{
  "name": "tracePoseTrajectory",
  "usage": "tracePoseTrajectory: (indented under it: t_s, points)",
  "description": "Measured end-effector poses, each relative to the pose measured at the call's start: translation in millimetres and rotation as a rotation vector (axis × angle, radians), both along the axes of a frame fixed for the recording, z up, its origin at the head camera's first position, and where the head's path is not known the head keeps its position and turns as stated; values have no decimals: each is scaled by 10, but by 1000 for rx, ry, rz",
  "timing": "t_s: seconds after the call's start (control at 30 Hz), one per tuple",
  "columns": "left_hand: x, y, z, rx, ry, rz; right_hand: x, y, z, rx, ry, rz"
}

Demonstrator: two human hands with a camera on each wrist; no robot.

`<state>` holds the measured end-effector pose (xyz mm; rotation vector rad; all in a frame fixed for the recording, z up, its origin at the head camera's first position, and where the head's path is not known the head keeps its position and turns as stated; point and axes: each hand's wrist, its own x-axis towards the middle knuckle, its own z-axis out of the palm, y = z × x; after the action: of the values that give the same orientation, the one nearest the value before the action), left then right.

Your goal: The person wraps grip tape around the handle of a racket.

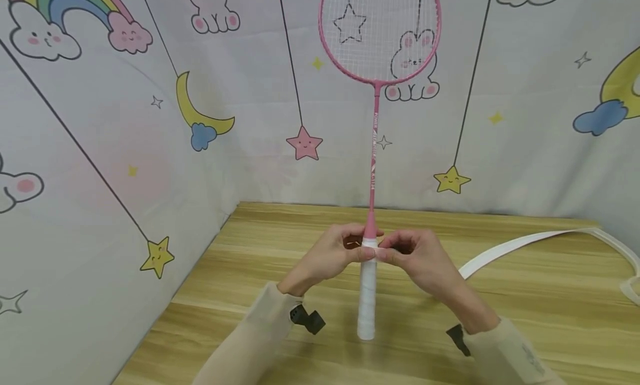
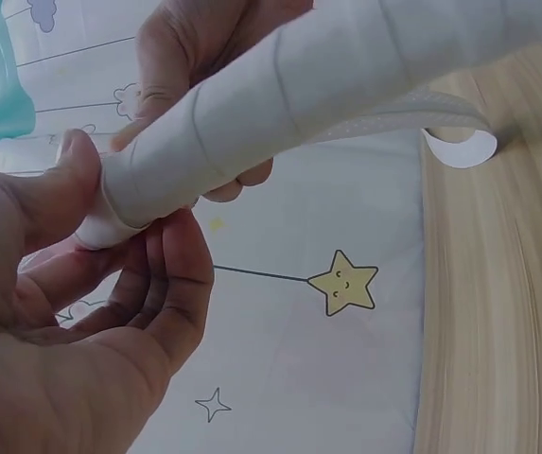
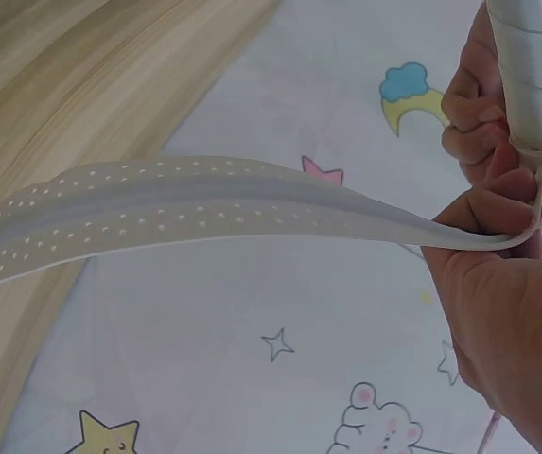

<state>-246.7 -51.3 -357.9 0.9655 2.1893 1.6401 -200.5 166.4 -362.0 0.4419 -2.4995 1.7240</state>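
A pink badminton racket (image 1: 373, 163) stands upright, strung head at the top and handle (image 1: 367, 301) downward. White grip tape wraps the handle in overlapping turns, plain in the left wrist view. With thumb and fingers, my left hand (image 1: 327, 253) grips the top of the handle, just below the pink cone. Beside it, my right hand (image 1: 425, 260) pinches the loose grip tape (image 3: 204, 208) close to the handle. From those fingers the free length runs away in a long curve, its dotted underside visible in the right wrist view. The right palm is hidden in the head view.
A wood-grain table (image 1: 280, 351) lies under the hands. The tape's far end (image 1: 615, 246) trails above its right side. Behind and to the left hangs a white cloth (image 1: 260, 96) printed with stars, moons and animals. Each sleeve carries a black wrist device (image 1: 307, 319).
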Motion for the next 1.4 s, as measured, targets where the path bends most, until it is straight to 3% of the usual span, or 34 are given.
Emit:
tracePoseTrajectory:
  t_s: [0.2,0.67,1.03,1.4]
  points:
    - [7,3,18,13,-10,-1,9,45,19,-8,1,43]
    - [-14,-11,11,35,-5,-40,37,25,40,-1,-20,37]
    - [-20,10,8,120,-83,7,-3,63,1,-32,-102,26]
    - [-24,16,-15,168,-144,-11,-47,117,-84,-81,-194,147]
